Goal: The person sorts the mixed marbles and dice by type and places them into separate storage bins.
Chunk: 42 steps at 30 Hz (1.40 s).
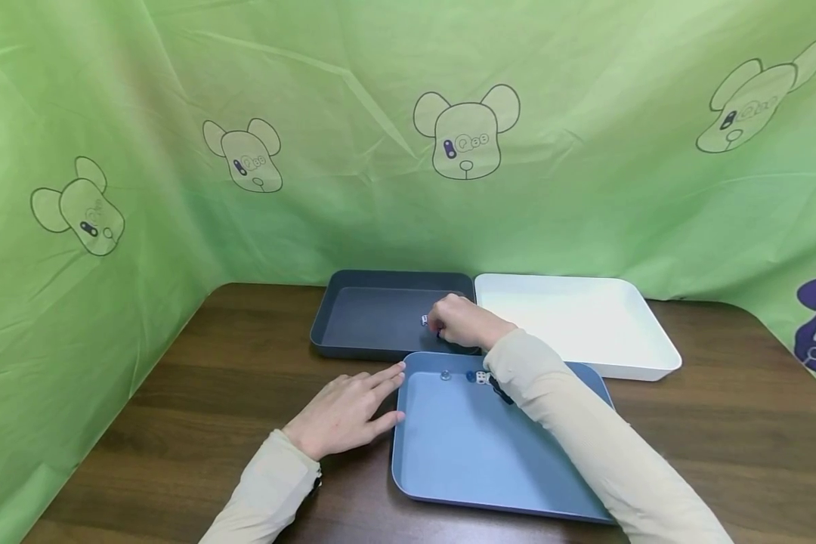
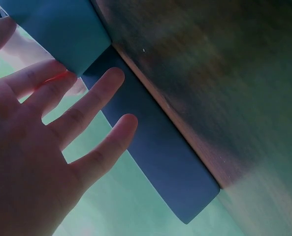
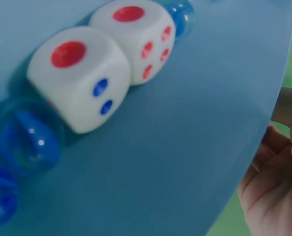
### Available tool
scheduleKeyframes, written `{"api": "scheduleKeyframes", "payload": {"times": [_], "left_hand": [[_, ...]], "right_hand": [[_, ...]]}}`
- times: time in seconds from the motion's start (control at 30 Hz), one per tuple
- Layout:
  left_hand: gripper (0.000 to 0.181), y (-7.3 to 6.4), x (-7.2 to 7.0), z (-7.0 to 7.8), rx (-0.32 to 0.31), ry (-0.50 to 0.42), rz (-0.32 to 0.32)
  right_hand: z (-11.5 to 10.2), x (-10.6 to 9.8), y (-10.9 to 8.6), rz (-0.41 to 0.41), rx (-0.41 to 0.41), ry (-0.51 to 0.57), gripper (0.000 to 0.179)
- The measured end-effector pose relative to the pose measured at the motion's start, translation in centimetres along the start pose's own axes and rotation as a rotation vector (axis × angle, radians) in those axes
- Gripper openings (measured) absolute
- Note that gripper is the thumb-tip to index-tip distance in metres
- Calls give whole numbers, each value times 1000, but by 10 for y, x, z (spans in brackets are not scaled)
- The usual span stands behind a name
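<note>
The right hand [image 1: 465,321] is over the right end of the dark tray [image 1: 357,310], its fingers curled downward; whether they grip anything I cannot tell. A small white piece [image 1: 425,320] shows just beside them, perhaps a die. The left hand [image 1: 343,412] has its fingers straight and spread, the tips seemingly touching the left edge of the blue tray [image 1: 483,461] on the worktop [image 1: 211,378]. In that tray lie a white die with red and blue pips [image 3: 81,81], a second white die [image 3: 133,42] touching it, blue marbles [image 3: 30,142] beside the first, and a clear marble [image 1: 445,375] near the far edge. The likeliest trouble is the right forearm: its sleeve [image 1: 571,415] passes low over the blue tray, so a dip could drag the dice or set the round marbles rolling. A piece let go too high could bounce out of the dark tray, and a firm push from the left hand might shift the blue one. The sleeve hides part of the blue tray, the right fingertips are turned from the head camera, one blue marble is cut off in the right wrist view, and the dark spot under that hand is unclear.
</note>
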<state>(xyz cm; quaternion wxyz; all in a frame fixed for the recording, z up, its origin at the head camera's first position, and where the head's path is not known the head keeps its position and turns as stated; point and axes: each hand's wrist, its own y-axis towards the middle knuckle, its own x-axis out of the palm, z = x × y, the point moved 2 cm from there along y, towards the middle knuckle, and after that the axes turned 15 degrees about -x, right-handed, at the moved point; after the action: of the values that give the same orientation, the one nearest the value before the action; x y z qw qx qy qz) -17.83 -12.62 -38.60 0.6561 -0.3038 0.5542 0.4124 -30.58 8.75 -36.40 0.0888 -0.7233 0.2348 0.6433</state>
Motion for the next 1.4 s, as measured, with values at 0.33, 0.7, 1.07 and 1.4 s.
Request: {"api": "scheduleKeyframes", "payload": {"times": [0.33,0.7,1.07,1.4], "left_hand": [[57,1,0,1,10,-5,5],[56,1,-1,0,6,-3,5],[57,1,-1,0,12,0,13],[57,1,0,0,13,-1,15]], "right_hand": [[-4,-6,-4,10,6,-39,14],[-13,-21,-24,25,39,-34,8],[-28,-23,-43,28,-21,-76,15],[-37,-24,-55,49,-32,-58,15]]}}
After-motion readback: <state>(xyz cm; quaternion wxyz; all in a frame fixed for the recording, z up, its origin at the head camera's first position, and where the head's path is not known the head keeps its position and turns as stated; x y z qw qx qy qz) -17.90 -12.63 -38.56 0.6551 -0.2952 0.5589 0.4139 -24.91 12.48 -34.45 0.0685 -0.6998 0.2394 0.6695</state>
